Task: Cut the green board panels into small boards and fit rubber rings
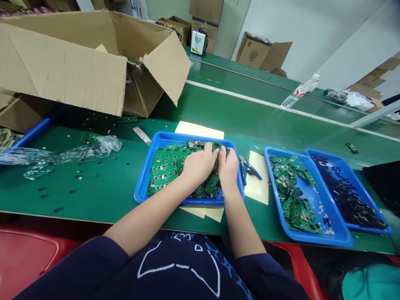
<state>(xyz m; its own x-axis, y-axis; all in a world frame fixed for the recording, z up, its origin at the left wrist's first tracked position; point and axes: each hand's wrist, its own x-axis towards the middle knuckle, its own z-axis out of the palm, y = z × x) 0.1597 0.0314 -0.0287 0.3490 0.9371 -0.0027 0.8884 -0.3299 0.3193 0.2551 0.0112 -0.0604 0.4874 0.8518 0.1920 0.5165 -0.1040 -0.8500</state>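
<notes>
A blue tray in front of me holds a heap of green circuit boards. Both hands are over its right half. My left hand has its fingers curled down onto the boards. My right hand is beside it, fingers bent and pressed against the left hand's fingertips. They appear to grip a green board between them, mostly hidden by the fingers. Blue-handled cutters lie on a yellow sheet just right of the tray.
Two more blue trays sit to the right: one with green boards, one with small black parts. An open cardboard box stands at back left, crumpled plastic wrap lies left, and a water bottle is on the belt.
</notes>
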